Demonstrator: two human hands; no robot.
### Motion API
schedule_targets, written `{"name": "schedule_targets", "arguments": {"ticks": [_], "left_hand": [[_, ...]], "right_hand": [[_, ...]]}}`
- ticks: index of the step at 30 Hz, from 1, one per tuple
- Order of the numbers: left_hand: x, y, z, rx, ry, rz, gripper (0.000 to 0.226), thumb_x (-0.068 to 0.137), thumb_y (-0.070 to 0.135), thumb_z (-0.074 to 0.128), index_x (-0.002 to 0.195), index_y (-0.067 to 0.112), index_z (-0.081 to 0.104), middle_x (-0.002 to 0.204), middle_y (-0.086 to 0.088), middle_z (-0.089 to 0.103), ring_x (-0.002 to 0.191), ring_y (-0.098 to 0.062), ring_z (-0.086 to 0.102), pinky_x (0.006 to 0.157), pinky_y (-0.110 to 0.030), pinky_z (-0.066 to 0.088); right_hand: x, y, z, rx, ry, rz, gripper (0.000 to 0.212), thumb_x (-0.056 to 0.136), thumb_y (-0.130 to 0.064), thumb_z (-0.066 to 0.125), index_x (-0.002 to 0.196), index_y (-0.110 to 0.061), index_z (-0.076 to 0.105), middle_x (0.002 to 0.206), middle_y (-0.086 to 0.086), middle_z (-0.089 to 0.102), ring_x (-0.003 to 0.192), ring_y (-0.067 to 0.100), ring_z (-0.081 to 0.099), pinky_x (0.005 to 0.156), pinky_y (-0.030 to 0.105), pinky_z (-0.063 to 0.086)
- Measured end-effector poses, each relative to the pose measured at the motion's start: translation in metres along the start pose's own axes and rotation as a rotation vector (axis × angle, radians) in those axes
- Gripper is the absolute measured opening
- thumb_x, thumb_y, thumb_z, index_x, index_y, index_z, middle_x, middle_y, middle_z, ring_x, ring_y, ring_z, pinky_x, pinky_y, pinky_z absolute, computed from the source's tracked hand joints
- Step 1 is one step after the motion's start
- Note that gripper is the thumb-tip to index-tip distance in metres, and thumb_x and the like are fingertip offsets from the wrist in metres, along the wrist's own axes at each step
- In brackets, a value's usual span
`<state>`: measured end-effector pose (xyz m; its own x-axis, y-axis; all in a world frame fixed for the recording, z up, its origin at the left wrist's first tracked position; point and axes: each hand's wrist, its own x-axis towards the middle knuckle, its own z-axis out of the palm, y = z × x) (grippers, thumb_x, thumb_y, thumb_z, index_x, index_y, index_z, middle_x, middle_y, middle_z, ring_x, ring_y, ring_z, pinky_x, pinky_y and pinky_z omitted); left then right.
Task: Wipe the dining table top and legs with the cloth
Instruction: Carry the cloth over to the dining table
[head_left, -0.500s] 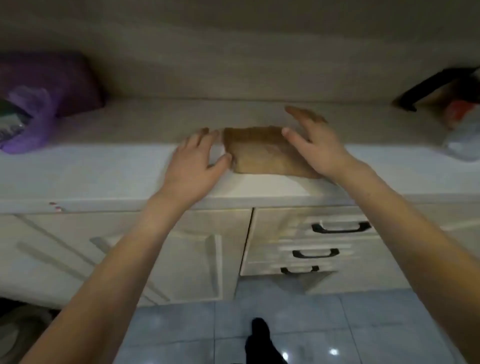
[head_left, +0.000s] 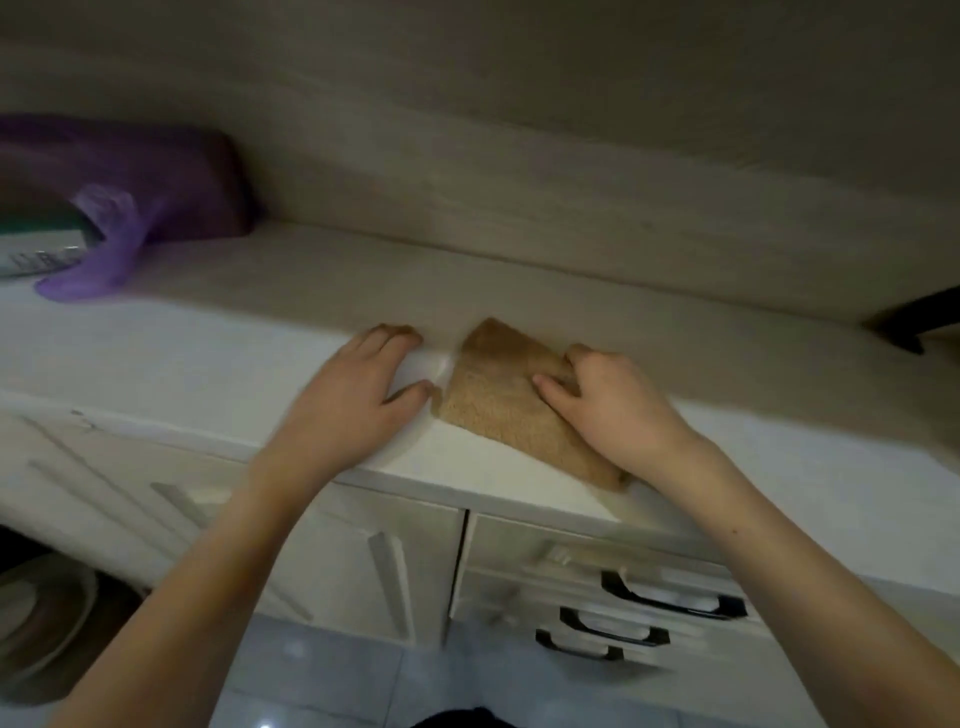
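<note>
- Hazard, slipping: the cloth (head_left: 496, 400) lies with its near corner at the front edge of the worktop (head_left: 156, 364). A loose pull toward me could, I judge, tip it off onto the tiled floor (head_left: 322, 675).
- Hazard, unfolding: my right hand (head_left: 618, 415) takes only the cloth's right part. Lifted from there, the folded layers may drop open and trail, and I would have to refold them before wiping.
- Hazard, sequence: no dining table is in view, so I judge the wiping not yet begun.
- Grip, right: fingers are curled onto the cloth and the thumb is pressed into its top face, so this hand is grasping the cloth.
- Grip, left: my left hand (head_left: 358, 389) rests flat on the worktop, released. Its thumb tip is just beside the cloth's left corner; whether they touch I cannot tell.
- Cloth: tan-brown and nubbly like terry, folded into a flat four-sided pad that sits skewed to the edge. Wet or dry I cannot tell.
- Surroundings: a purple plastic bag (head_left: 109, 249) sits well apart at left, and drawers (head_left: 597, 587) with black handles are below.
</note>
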<state>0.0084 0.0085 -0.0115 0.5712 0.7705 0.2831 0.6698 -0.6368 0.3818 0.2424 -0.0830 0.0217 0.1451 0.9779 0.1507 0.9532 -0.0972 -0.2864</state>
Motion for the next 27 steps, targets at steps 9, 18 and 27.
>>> {"name": "schedule_targets", "arguments": {"ticks": [9,18,27], "left_hand": [[-0.034,0.018,-0.025,-0.499,0.337,-0.278,0.020,0.092,0.020,0.052,0.108,0.019,0.064,0.102,0.004,0.068,0.090,-0.010,0.064,0.065,-0.024,0.054],[-0.196,0.019,-0.034,-0.600,0.820,-0.635,0.023,0.094,0.033,0.045,0.103,0.027,0.065,0.098,0.006,0.070,0.094,-0.009,0.065,0.081,-0.018,0.051],[-0.454,0.019,0.054,-0.608,1.070,-1.382,0.022,0.084,0.037,0.051,0.096,0.029,0.066,0.093,0.006,0.071,0.087,-0.001,0.065,0.080,-0.024,0.046]], "right_hand": [[-0.007,-0.046,-0.014,1.118,0.018,0.122,0.032,0.093,-0.033,0.060,0.080,-0.004,0.066,0.067,-0.004,0.063,0.063,0.004,0.061,0.054,0.017,0.044],[-0.046,-0.144,0.031,1.286,-0.287,-0.263,0.026,0.093,-0.025,0.058,0.084,-0.001,0.066,0.072,-0.006,0.066,0.065,-0.003,0.061,0.058,0.011,0.047],[-0.127,-0.218,0.197,0.945,-0.708,-0.346,0.019,0.093,-0.029,0.063,0.082,-0.015,0.063,0.073,-0.004,0.065,0.076,0.011,0.059,0.066,0.024,0.045]]}}
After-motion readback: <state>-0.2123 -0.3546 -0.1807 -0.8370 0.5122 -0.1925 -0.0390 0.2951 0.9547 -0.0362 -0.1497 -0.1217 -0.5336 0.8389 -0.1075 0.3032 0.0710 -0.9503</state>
